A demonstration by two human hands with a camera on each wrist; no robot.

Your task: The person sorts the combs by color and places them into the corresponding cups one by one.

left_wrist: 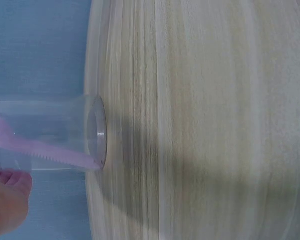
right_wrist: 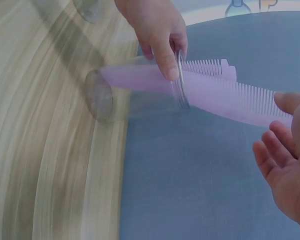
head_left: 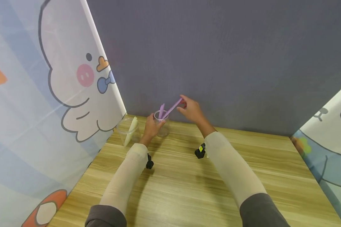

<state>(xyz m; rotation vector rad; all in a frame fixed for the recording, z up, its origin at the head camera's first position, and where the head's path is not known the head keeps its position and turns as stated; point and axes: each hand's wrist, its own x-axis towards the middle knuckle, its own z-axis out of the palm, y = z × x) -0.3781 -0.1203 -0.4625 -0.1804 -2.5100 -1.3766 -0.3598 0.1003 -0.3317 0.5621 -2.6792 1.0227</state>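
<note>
A clear plastic cup [head_left: 163, 131] stands upright near the back edge of the wooden table. My left hand [head_left: 152, 127] grips it by the rim, with the thumb and fingers on opposite sides. One purple comb [head_left: 161, 110] leans inside this cup, its top above the rim. Up and to the right, my right hand [head_left: 192, 110] pinches the upper end of another purple comb [right_wrist: 235, 100], which slants down into the cup's mouth. In the right wrist view its teeth face upward and the remaining fingers are loosely bent. The left wrist view shows a purple comb [left_wrist: 45, 148] reaching the cup's bottom.
Left of my left hand, a wider clear cup [head_left: 120, 128] holds something pale yellow and long [head_left: 129, 134]. A dark grey wall [head_left: 216, 63] rises behind the table [head_left: 173, 189]. Cartoon-printed sheets [head_left: 22, 110] flank both sides.
</note>
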